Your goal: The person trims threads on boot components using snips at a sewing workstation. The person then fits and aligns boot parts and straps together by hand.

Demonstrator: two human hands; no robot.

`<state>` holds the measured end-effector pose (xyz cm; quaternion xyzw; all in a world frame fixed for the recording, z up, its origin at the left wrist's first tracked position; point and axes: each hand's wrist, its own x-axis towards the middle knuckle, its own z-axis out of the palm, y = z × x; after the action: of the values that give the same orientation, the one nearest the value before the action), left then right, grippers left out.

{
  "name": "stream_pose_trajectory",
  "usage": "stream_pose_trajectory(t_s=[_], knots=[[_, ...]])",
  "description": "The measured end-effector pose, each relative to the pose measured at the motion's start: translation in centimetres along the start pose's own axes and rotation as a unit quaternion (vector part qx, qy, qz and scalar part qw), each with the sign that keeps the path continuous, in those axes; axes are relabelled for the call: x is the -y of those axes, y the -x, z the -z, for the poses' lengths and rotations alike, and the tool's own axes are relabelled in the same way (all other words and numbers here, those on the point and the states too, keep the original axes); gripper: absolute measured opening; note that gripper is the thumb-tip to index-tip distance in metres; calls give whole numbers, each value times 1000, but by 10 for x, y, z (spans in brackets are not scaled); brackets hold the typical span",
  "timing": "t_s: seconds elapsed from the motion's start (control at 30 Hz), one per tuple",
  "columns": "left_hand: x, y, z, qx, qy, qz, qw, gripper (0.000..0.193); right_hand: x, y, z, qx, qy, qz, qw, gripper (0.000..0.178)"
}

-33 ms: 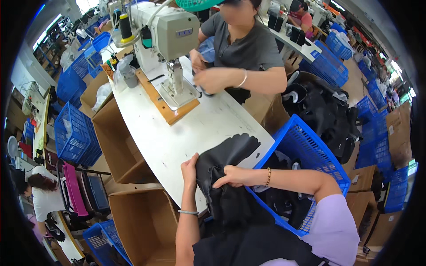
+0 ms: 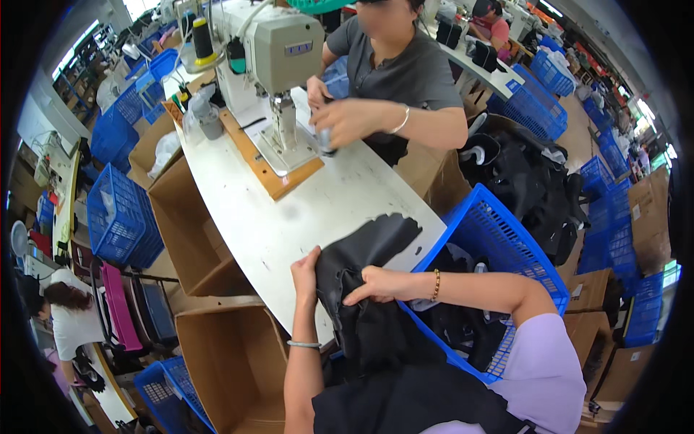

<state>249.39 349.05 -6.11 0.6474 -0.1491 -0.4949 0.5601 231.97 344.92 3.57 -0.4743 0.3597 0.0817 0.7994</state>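
A black leather-like piece (image 2: 369, 246) with a wavy far edge and a raised seam lies over the near end of the white table. Its lower part hangs toward my black apron. My left hand (image 2: 305, 277) has its fingers closed round the left edge of the piece. On top, my right hand (image 2: 379, 284) pinches the material beside the seam, thumb pressed down and the other fingers curled. The underside of the piece is hidden. Beside my right forearm stands a blue plastic basket (image 2: 524, 253) with black pieces in it.
Across the white table (image 2: 289, 217), a co-worker (image 2: 405, 79) handles a small dark piece beside a sewing machine (image 2: 285, 58). Cardboard boxes (image 2: 224, 362) line the table's left side. A heap of black pieces (image 2: 520, 181) lies at the right.
The co-worker's hands have shifted slightly to the left by the sewing machine. My hands keep the same hold on the black leather-like piece.
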Motion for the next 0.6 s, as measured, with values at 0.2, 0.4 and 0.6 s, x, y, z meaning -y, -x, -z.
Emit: stream_pose_trajectory(t_s=[0.2, 0.4, 0.6], knots=[[-32, -31, 4, -3, -143, -140, 980, 45, 22, 1, -3, -129, 66, 29, 989, 14], [-40, -25, 2, -25, -71, -126, 989, 42, 28, 1, -2, -82, 24, 44, 995, 18], [-17, -28, 10, -32, -56, -91, 994, 40, 15, -9, 3, -88, 22, 28, 995, 32]])
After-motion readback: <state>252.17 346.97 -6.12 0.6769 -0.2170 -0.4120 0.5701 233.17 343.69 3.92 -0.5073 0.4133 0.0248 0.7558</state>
